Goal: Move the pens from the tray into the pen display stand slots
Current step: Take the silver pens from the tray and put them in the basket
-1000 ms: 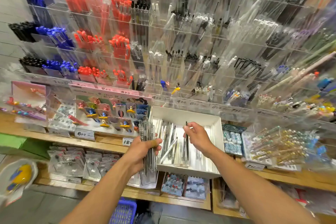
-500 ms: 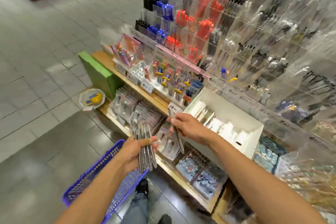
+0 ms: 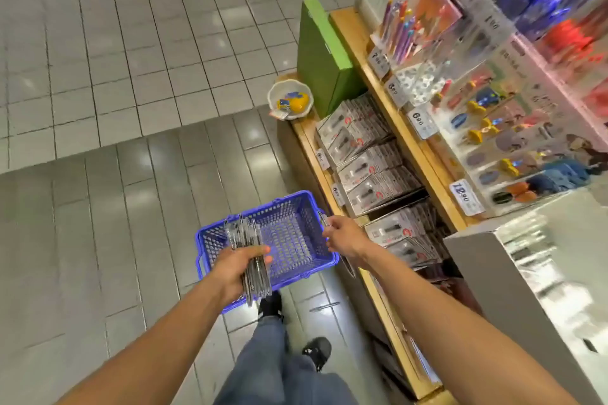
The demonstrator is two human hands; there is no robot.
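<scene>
Grey tiled shop floor filling most of the view. Bundle of pens, clear sleeved and slim, sitting clamped in the left hand above a blue perforated plastic basket. Right hand pinching a single pen near the basket rim. White tray sitting at right, blurred. Judgement: turning back to the stand and feeding pens one at a time, upright, is looking best.

Retail stationery shop. Wooden shelves on the right carried packaged goods with price tags, acrylic pen display racks stood above them, and a blue shopping basket sat on the tiled floor.
</scene>
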